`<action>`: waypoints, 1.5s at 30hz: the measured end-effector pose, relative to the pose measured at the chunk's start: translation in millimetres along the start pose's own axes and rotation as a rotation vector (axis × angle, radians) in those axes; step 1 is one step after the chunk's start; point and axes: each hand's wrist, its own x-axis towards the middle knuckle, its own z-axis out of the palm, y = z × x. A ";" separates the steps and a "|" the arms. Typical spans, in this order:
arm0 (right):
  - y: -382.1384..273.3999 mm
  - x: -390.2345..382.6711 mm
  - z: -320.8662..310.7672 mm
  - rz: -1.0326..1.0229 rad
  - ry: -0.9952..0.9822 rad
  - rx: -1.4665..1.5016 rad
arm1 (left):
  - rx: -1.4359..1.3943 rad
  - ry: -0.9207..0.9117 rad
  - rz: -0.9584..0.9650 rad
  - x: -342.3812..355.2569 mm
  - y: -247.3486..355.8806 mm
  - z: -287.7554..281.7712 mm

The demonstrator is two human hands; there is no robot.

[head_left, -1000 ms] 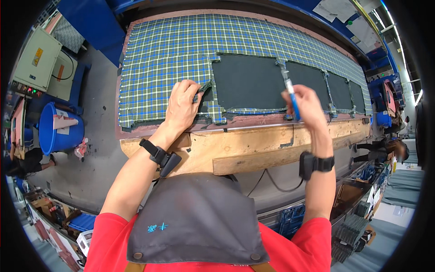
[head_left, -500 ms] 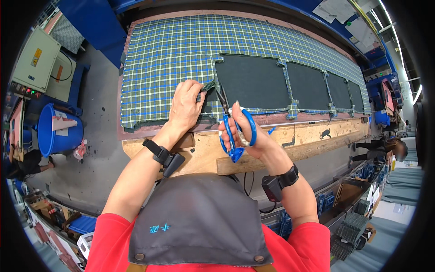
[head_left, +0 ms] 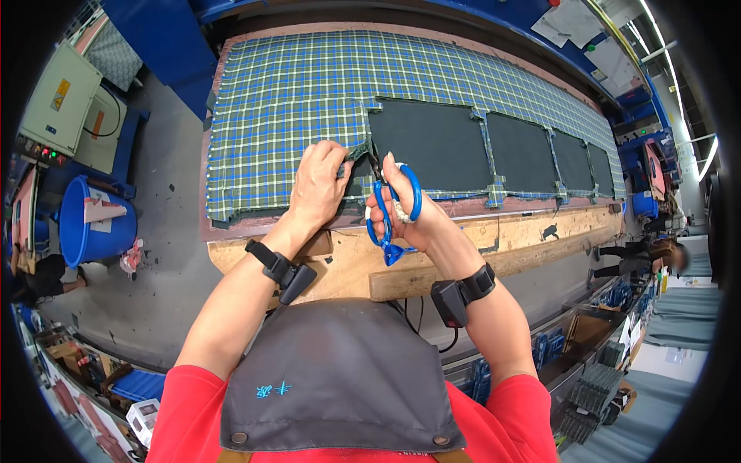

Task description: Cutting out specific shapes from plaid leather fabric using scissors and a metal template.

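Note:
Plaid fabric (head_left: 285,100) in green, blue and cream lies on a pink-edged board, with a row of dark panels (head_left: 424,147) along its near part. My left hand (head_left: 320,181) pinches a folded, frayed edge of the fabric, just left of the first dark panel. My right hand (head_left: 401,208) grips scissors (head_left: 414,193) with blue handles and white wrapping, their blades pointing away from me at that fold. The blade tips are partly hidden in the cloth.
A wooden ledge (head_left: 478,270) runs along the board's front. At left stand a blue bin (head_left: 93,239) and a control box (head_left: 62,100); blue machinery (head_left: 154,46) is behind. Other people (head_left: 42,285) are at far left and far right (head_left: 644,258). Stacked items fill the lower corners.
My right hand has swung left and turned, bringing the scissors to the fold beside my left hand, and has since risen a little. My left hand has shifted only slightly.

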 end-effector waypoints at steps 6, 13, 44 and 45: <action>2.3 7.9 1.3 -0.094 0.033 -0.020 | -0.017 0.015 0.001 0.0 0.7 -0.7; 1.5 10.5 -8.7 -0.080 -0.017 -0.033 | -0.058 0.040 -0.037 2.0 -1.2 -0.6; -62.2 46.8 -5.6 -0.026 -0.100 -0.144 | -0.236 0.132 -0.340 -4.7 -5.1 -11.4; -64.1 50.5 -6.1 -0.042 -0.087 -0.150 | -0.233 0.134 -0.341 -4.4 -5.5 -11.4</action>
